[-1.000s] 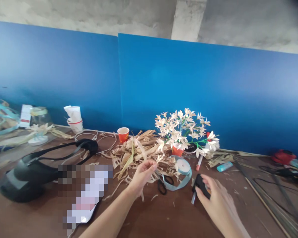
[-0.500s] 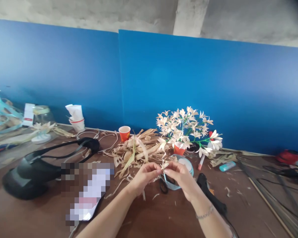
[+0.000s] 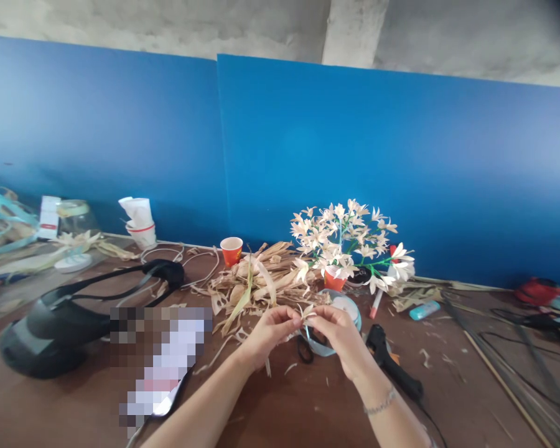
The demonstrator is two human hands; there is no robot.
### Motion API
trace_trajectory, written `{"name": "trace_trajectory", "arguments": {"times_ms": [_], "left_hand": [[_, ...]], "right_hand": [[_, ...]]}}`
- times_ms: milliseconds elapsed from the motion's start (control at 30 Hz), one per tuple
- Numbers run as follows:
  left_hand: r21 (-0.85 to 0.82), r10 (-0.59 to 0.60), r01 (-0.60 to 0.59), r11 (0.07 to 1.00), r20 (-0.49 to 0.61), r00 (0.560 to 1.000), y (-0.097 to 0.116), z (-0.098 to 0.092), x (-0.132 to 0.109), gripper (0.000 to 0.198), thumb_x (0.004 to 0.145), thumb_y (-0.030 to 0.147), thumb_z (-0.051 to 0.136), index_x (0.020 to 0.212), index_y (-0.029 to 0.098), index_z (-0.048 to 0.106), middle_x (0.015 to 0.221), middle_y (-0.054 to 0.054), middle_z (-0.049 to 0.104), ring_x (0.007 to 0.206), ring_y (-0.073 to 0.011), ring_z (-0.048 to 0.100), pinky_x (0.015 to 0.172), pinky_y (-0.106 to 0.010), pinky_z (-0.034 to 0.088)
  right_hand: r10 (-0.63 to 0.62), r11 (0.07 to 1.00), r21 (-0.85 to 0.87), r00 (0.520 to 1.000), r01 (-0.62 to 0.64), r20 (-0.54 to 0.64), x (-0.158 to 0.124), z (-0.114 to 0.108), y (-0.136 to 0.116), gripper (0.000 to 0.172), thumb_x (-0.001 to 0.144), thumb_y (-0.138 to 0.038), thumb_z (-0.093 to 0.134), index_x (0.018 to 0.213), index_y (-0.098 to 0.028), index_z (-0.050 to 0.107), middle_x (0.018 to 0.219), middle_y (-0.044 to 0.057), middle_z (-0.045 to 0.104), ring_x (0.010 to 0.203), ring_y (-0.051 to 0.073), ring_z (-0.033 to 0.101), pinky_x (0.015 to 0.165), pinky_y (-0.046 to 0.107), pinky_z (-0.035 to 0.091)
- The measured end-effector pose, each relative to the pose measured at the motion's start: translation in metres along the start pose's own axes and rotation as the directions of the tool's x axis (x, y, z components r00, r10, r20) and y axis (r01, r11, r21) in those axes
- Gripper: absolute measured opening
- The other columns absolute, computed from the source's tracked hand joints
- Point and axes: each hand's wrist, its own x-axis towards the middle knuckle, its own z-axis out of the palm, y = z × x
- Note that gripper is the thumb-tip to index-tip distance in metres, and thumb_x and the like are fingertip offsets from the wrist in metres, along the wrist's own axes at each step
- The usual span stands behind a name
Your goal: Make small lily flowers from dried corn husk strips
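Between the fingertips of my left hand (image 3: 273, 333) and my right hand (image 3: 336, 336) is a small pale husk flower (image 3: 307, 313), its thin petals pointing upward. Both hands pinch it, thumbs and forefingers closed, above the brown table. Just behind and below my right hand sits a light blue round container (image 3: 354, 306), partly covered by the fingers. Dark scissors handles (image 3: 305, 350) show under the hands. A black glue gun (image 3: 394, 367) lies to the right of my right wrist.
Behind my hands a heap of dry corn husks (image 3: 247, 289) spreads out. White husk flowers (image 3: 329, 230) on green stems stand in a red cup (image 3: 335, 281). Another red paper cup (image 3: 232, 252), a black strapped headgear (image 3: 51, 330), a blurred phone (image 3: 168, 367) and a turquoise tube (image 3: 424, 310) lie around.
The flower's petals look more spread at my fingertips, and my fingers have shifted slightly on it. The whole view has slid a little, with the table things otherwise in place.
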Motion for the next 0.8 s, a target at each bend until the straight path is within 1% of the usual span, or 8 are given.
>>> {"name": "trace_trajectory", "arguments": {"times_ms": [133,300,433,533,600,667,733,800], "left_hand": [[0.001,-0.006,0.006,1.0,-0.013,1.0,0.001,0.0,0.0,0.03,0.061,0.04,0.069,0.067,0.013,0.056,0.057,0.004,0.046,0.046,-0.0032,0.029,0.044,-0.018,0.018],[0.027,0.018,-0.017,0.999,-0.031,0.999,0.003,0.001,0.0,0.031,0.059,0.041,0.07,0.065,0.013,0.056,0.056,0.004,0.047,0.046,-0.0034,0.03,0.043,-0.018,0.019],[0.042,0.01,-0.008,0.999,-0.044,0.999,0.001,0.0,0.001,0.031,0.06,0.041,0.069,0.067,0.013,0.056,0.056,0.004,0.046,0.045,-0.003,0.03,0.042,-0.018,0.018],[0.021,0.025,-0.023,1.0,-0.09,0.996,-0.002,-0.004,0.003,0.03,0.063,0.041,0.067,0.069,0.014,0.056,0.054,0.005,0.045,0.042,-0.0023,0.027,0.041,-0.018,0.017],[-0.018,0.044,-0.046,0.999,-0.13,0.991,-0.001,-0.008,0.004,0.03,0.064,0.042,0.065,0.069,0.014,0.056,0.053,0.006,0.044,0.041,-0.0016,0.025,0.04,-0.018,0.014],[-0.052,0.055,-0.065,0.997,-0.177,0.983,0.001,-0.013,0.006,0.03,0.065,0.042,0.065,0.07,0.015,0.056,0.053,0.007,0.043,0.039,-0.0008,0.022,0.038,-0.017,0.012],[-0.078,0.066,-0.085,0.993,-0.229,0.971,0.005,-0.017,0.007,0.03,0.064,0.042,0.065,0.07,0.014,0.056,0.054,0.007,0.042,0.039,-0.0002,0.022,0.037,-0.017,0.012],[-0.105,0.083,-0.116,0.988,-0.277,0.957,0.008,-0.019,0.007,0.03,0.063,0.041,0.066,0.07,0.014,0.056,0.056,0.006,0.045,0.04,0.0,0.025,0.037,-0.016,0.015]], "right_hand": [[-0.018,1.0,-0.019,1.0,0.018,0.002,0.001,-0.001,0.002,0.018,0.06,-0.031,0.067,0.064,-0.013,0.062,0.045,-0.005,0.047,0.043,0.006,0.036,0.043,0.019,0.024],[-0.041,0.998,-0.056,0.999,0.04,-0.011,-0.002,0.001,0.001,0.018,0.062,-0.032,0.066,0.064,-0.015,0.062,0.046,-0.005,0.048,0.043,0.007,0.038,0.043,0.02,0.026],[-0.09,0.991,-0.1,0.996,0.088,-0.011,-0.001,-0.002,0.005,0.018,0.064,-0.032,0.064,0.07,-0.016,0.065,0.056,-0.001,0.057,0.05,0.011,0.049,0.047,0.022,0.035],[-0.178,0.967,-0.196,0.982,0.162,-0.068,0.004,-0.008,0.01,0.019,0.066,-0.03,0.061,0.079,-0.017,0.066,0.067,0.002,0.063,0.06,0.015,0.056,0.054,0.025,0.042],[-0.258,0.922,-0.32,0.962,0.217,-0.09,0.008,-0.01,0.014,0.015,0.067,-0.029,0.059,0.075,-0.017,0.065,0.064,0.002,0.063,0.059,0.016,0.056,0.054,0.026,0.042],[-0.334,0.846,-0.459,0.941,0.273,-0.055,0.01,-0.009,0.017,0.011,0.069,-0.027,0.056,0.068,-0.018,0.063,0.06,0.002,0.063,0.056,0.016,0.056,0.054,0.026,0.042],[-0.383,0.747,-0.578,0.923,0.329,0.03,0.01,-0.003,0.02,0.012,0.072,-0.024,0.053,0.067,-0.019,0.063,0.062,0.002,0.064,0.058,0.017,0.057,0.056,0.027,0.043],[-0.408,0.619,-0.68,0.901,0.392,0.148,0.009,0.007,0.022,0.015,0.074,-0.02,0.051,0.069,-0.02,0.064,0.066,0.003,0.065,0.061,0.017,0.058,0.058,0.027,0.043]]}}
